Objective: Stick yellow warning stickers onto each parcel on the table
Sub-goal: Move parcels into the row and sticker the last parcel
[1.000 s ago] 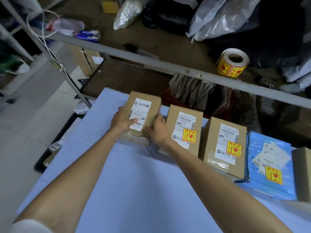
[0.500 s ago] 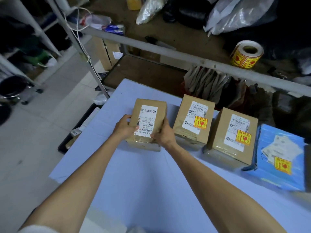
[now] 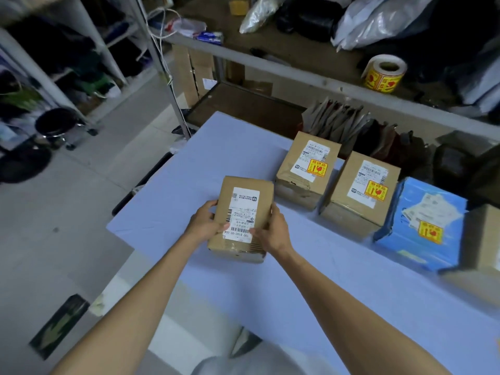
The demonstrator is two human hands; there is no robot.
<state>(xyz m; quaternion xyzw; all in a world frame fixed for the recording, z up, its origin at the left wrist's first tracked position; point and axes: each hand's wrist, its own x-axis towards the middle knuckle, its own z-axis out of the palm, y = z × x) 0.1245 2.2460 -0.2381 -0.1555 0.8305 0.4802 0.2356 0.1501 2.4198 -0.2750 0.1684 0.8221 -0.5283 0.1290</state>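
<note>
Both sides of an unstickered brown cardboard parcel (image 3: 244,212) are clasped at the pale blue desk (image 3: 297,307) by the left grip (image 3: 204,223) and right grip (image 3: 273,231), presumably for labelling. Stickered parcels (image 3: 359,190) are lined up right of it; the yellow sticker roll (image 3: 384,74) is shelved beyond it.

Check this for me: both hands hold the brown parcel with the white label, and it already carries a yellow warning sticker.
Not quite. In the head view the left hand and right hand do hold the brown parcel, but it carries only its white label, with no yellow warning sticker. Yellow stickers show only on neighbouring parcels, such as the blue parcel.
</note>
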